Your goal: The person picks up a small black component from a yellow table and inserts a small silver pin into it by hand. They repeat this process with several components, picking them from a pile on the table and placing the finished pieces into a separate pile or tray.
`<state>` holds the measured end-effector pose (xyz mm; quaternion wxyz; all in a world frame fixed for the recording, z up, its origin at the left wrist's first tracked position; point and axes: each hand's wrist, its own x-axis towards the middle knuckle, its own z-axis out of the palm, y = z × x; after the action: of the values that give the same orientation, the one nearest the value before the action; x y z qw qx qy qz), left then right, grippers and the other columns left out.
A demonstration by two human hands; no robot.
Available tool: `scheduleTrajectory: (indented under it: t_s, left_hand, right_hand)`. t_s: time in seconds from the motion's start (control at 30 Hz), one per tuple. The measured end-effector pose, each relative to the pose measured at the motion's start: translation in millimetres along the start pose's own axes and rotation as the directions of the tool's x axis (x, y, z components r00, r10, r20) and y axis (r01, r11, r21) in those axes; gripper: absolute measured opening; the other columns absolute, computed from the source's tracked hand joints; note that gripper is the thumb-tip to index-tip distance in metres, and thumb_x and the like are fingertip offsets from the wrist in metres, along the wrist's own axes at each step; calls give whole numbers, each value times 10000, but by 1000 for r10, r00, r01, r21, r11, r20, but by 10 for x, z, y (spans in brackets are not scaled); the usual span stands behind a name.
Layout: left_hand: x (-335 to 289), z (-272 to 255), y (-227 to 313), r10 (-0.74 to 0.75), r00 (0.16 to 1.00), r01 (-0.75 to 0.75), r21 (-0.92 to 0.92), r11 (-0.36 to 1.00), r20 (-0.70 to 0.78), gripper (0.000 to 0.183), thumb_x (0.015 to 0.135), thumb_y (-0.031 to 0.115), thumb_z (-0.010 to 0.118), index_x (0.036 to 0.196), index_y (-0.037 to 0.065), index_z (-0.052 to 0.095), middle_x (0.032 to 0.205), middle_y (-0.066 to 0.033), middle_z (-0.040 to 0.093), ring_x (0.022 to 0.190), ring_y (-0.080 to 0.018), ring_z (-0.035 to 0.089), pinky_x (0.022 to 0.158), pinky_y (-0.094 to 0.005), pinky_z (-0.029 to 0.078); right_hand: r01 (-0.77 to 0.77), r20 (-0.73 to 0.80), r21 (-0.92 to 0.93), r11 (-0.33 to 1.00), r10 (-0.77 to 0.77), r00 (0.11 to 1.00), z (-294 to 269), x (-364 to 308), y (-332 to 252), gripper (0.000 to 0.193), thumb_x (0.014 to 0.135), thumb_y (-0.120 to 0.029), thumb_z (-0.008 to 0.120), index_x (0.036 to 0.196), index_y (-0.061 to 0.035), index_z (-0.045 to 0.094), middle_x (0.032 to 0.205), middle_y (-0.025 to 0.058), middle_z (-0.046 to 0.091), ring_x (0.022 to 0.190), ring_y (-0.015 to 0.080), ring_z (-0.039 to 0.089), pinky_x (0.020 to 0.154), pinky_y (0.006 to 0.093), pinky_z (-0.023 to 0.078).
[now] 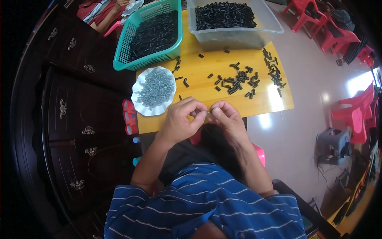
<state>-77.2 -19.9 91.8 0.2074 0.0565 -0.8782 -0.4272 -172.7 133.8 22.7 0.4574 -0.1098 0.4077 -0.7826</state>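
My left hand (185, 119) and my right hand (229, 121) meet over the near edge of the yellow table. Thumb and forefinger of each are pinched together. Between the fingertips a small thin piece (207, 112) shows, too little of it visible to name. Close to my left hand stands a white wavy-rimmed plate (137, 106) heaped with small clear-grey parts (156, 88). Beyond my right hand lies a loose pile of short black tubes (237, 81), and more black pieces (274, 71) line the table's right edge.
Farther back are a green basket (119, 59) and a translucent tub (234, 39), both full of black pieces. Dark drawers (79, 119) rise on the left. Red chairs (354, 117) and a grey stool (332, 141) stand right. Another person's arm (107, 20) shows at the far left.
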Motion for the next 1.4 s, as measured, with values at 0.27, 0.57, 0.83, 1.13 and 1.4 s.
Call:
scheduleTrajectory:
  t_s: [0.27, 0.57, 0.83, 1.13, 1.4]
  left_hand:
    - [24, 51, 16, 10, 1000, -9, 12, 1000, -27, 68, 799, -31, 698, 855, -5, 668, 788, -84, 661, 667, -168, 627, 615, -276, 495]
    - [65, 32, 26, -21, 997, 21, -2, 1000, -74, 77, 807, -45, 691, 871, -13, 663, 789, -81, 666, 670, -156, 625, 621, -273, 491]
    - [90, 32, 38, -52, 998, 53, -27, 998, 24, 80, 835, -22, 713, 904, -5, 676, 795, -42, 676, 681, -100, 613, 627, -243, 484]
    - [156, 33, -112, -214, 944, 319, -523, 790, 253, 125, 922, 48, 695, 1038, 4, 681, 853, 12, 693, 748, -27, 613, 694, -202, 500]
    - [481, 311, -251, -196, 971, 225, -259, 939, 133, 123, 917, 64, 711, 1017, -6, 693, 864, -20, 693, 728, -56, 611, 661, -223, 500]
  right_hand:
    - [-37, -5, 67, 997, 37, 999, 0, -24, -68, 184, 985, -219, 666, 1084, -74, 607, 942, 28, 662, 805, 104, 612, 760, 259, 506]
    - [-36, 14, 91, 995, 35, 999, -13, -9, -63, 167, 984, -195, 664, 1082, -68, 618, 927, 33, 690, 797, 95, 616, 760, 250, 513]
    - [-23, 16, 80, 997, 22, 1000, -20, -5, -59, 157, 986, -189, 665, 1069, -64, 621, 925, 33, 691, 797, 90, 616, 754, 233, 511]
    - [-89, 185, 315, 945, 31, 982, -57, -29, -131, 162, 985, -192, 670, 1076, -67, 622, 906, 28, 672, 782, 104, 643, 755, 243, 542]
    - [-89, 315, 428, 900, -56, 947, -116, -33, -148, 183, 988, -207, 668, 1097, -73, 606, 902, 25, 660, 772, 101, 647, 754, 246, 549]
